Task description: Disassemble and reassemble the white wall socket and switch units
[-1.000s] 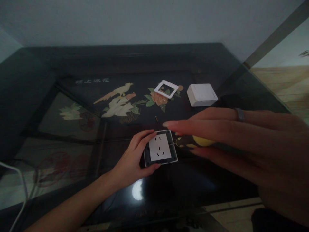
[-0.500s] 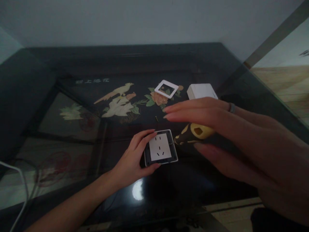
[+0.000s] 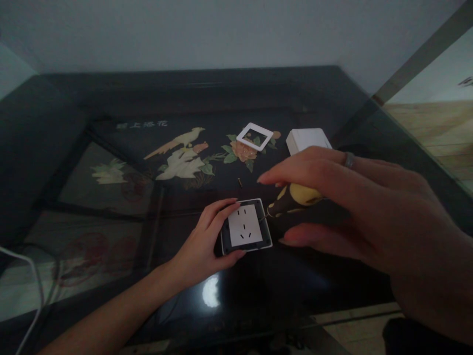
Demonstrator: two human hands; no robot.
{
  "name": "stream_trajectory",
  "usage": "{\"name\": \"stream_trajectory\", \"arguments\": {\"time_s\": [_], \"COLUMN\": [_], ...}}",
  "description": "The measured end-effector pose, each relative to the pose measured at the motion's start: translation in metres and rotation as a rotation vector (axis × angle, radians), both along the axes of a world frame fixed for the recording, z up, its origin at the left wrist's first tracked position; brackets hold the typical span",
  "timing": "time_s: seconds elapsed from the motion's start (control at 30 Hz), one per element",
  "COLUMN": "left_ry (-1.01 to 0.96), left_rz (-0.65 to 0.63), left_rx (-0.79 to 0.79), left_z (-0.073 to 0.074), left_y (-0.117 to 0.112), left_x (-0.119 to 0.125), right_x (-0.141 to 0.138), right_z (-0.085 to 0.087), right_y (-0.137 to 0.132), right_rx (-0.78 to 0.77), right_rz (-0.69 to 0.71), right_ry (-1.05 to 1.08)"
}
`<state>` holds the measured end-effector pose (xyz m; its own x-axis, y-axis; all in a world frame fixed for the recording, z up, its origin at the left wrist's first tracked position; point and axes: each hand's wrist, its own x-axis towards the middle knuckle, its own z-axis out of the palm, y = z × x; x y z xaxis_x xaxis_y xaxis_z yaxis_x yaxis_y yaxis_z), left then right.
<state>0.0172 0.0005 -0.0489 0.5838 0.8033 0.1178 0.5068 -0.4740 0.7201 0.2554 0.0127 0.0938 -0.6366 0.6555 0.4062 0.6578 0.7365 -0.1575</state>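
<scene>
My left hand [image 3: 201, 246] grips the left side of a wall socket [image 3: 245, 226], fingers over its top edge and thumb at the lower edge. The socket has a white slotted face, dark surround and pale rim, and lies face up on the table. At its right edge is the tip of a yellow and black screwdriver [image 3: 291, 201], tilted with its handle towards my right hand [image 3: 354, 212]. That hand curves around the handle, index finger above and thumb below, held wide; the handle's end is hidden behind the fingers. A small brass-coloured screw [image 3: 240, 183] lies beyond the socket.
A white square frame [image 3: 266, 143] lies farther back on the dark glossy table [image 3: 207, 93], which bears a bird and flower picture. A white box [image 3: 310, 138] stands to its right, partly behind my right hand. A white cable [image 3: 36, 276] hangs at the left edge.
My right thumb has moved down and left, and the fingers are more bent. The screwdriver handle has turned, showing a different part of its yellow pattern. My left hand and the socket stay put.
</scene>
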Motion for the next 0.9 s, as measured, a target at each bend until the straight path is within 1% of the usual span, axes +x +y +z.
{"name": "stream_trajectory", "arguments": {"time_s": [0.07,0.1,0.2,0.3,0.47,0.53,0.57,0.63,0.7,0.77,0.83,0.9], "left_ry": [-0.002,-0.003,-0.003,0.007,-0.006,-0.001,0.004,0.008,0.004,-0.001,-0.001,0.005], "left_rz": [-0.003,-0.004,-0.007,-0.005,-0.012,-0.013,-0.012,-0.011,-0.009,-0.008,-0.009,-0.008], "left_rx": [0.0,0.002,0.007,-0.003,0.017,0.017,0.012,0.002,-0.003,-0.003,-0.002,0.005], "left_z": [0.0,0.0,0.0,0.0,0.001,0.001,0.001,0.001,0.0,0.0,0.0,0.0], "left_y": [0.0,0.0,0.0,0.0,-0.001,0.0,0.0,0.0,-0.001,-0.001,-0.001,-0.001], "left_x": [0.0,0.0,0.0,0.0,0.0,0.0,0.0,0.0,0.0,0.0,0.0,0.0], "right_x": [0.003,0.004,0.004,-0.001,-0.006,-0.005,-0.004,-0.001,0.002,0.006,0.008,0.007], "right_z": [0.004,0.006,0.008,0.005,-0.005,-0.005,-0.005,-0.002,0.002,0.004,0.005,0.005], "right_y": [-0.002,-0.004,-0.011,-0.013,-0.005,-0.001,0.0,0.0,-0.001,-0.003,-0.004,-0.004], "right_rx": [-0.103,-0.136,-0.142,-0.077,0.16,0.189,0.166,0.064,-0.057,-0.133,-0.152,-0.103], "right_rz": [0.044,0.041,-0.013,-0.047,-0.127,-0.105,-0.078,-0.03,-0.002,0.002,0.021,0.046], "right_ry": [0.021,0.037,0.075,0.074,0.001,-0.021,-0.027,-0.023,-0.003,0.023,0.04,0.059]}}
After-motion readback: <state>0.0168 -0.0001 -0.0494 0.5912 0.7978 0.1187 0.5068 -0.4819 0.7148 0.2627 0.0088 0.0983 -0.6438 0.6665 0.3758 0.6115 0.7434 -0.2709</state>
